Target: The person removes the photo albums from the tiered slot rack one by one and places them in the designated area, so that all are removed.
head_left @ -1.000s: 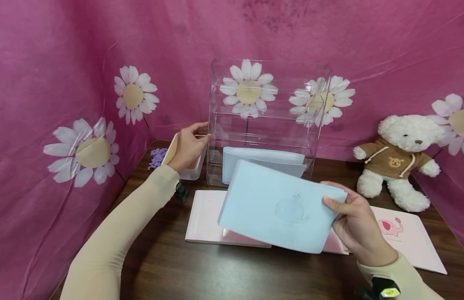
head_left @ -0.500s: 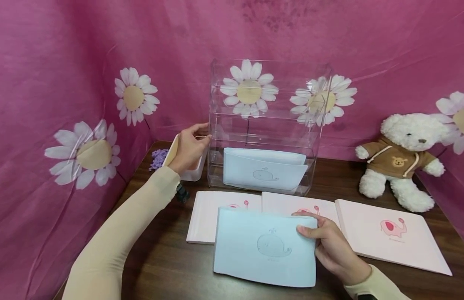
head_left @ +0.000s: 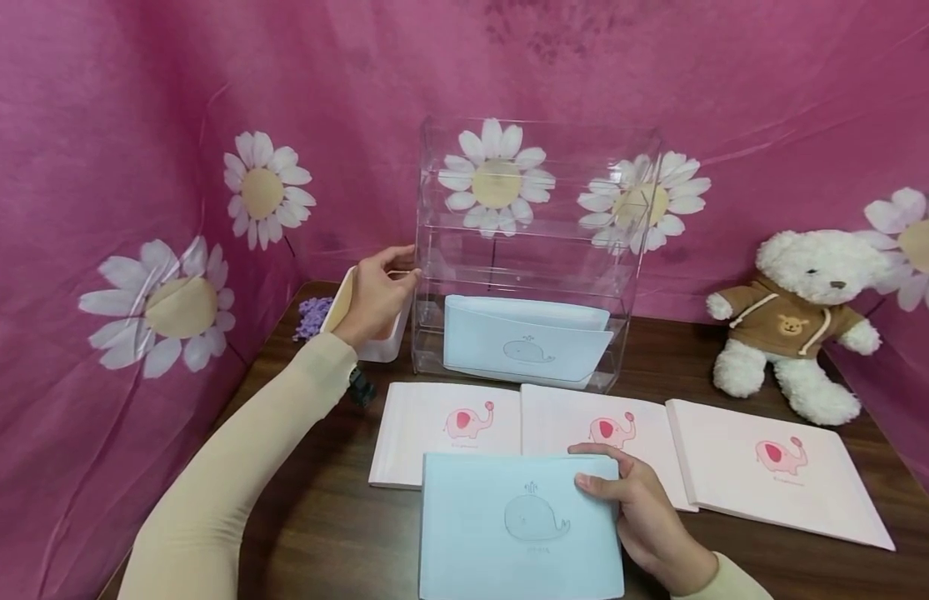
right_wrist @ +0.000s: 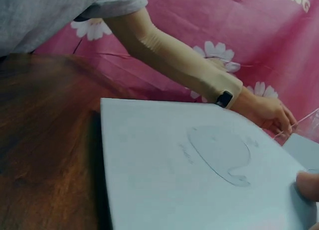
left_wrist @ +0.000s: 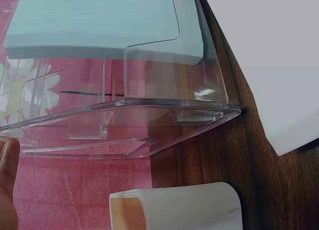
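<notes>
My right hand (head_left: 647, 521) pinches the right edge of a light blue whale booklet (head_left: 535, 575), thumb on its cover; the right wrist view shows the same booklet (right_wrist: 199, 200) close up. My left hand (head_left: 377, 300) holds the left side edge of a clear acrylic rack (head_left: 464, 279); in the left wrist view only part of that hand (left_wrist: 7, 185) shows at the rack's edge (left_wrist: 99, 106). Blue booklets (head_left: 479, 354) stand in the rack's lowest tier. Before it on the table lie three pink elephant booklets (head_left: 407, 433) in a row.
Behind my left hand stands a white bin (head_left: 389, 346), with a purple fluffy clump (head_left: 312, 318) beside it. A white teddy bear (head_left: 824, 267) in a brown hoodie sits at the right. Pink daisy-print cloth (head_left: 344, 100) surrounds the dark wooden table (head_left: 314, 517).
My right hand has brought the blue booklet down, left and toward me, away from the rack, uncovering the elephant booklets and the booklets in the lowest tier. The left hand has stayed on the rack.
</notes>
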`<state>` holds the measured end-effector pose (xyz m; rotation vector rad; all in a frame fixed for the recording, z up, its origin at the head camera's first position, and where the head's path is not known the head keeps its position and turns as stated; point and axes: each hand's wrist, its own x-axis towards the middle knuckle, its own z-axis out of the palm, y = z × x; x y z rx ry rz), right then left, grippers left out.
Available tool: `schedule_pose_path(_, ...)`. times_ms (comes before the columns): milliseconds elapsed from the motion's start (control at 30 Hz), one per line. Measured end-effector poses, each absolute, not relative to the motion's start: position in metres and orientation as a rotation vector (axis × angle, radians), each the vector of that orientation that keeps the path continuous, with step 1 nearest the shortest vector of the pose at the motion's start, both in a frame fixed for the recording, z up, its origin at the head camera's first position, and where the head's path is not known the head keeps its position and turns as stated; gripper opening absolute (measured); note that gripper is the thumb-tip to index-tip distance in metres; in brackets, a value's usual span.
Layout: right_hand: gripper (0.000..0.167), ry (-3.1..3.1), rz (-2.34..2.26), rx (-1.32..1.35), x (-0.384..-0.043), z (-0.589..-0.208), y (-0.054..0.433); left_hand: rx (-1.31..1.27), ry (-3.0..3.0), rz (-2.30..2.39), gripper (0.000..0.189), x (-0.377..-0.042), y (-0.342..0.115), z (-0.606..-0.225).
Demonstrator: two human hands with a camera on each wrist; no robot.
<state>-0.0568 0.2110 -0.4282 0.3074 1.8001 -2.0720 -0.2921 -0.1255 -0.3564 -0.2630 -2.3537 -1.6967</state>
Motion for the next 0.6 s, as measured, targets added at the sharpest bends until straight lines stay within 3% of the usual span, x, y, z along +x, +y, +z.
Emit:
schedule_pose_path(233, 0.051, 1.922, -2.022, 0.494, -0.0615, -0.4357, 0.2029, -0.252, -2.352, -1.718, 0.044, -0.2924, -0.1277, -0.3583)
schedule_pose_path(600, 0.045, 1.808, -2.087, 0.434, -0.0637, -0.4376, 0.2098, -0.254, -2.346, -1.701, 0.042, -0.2905, -0.1255, -0.3570)
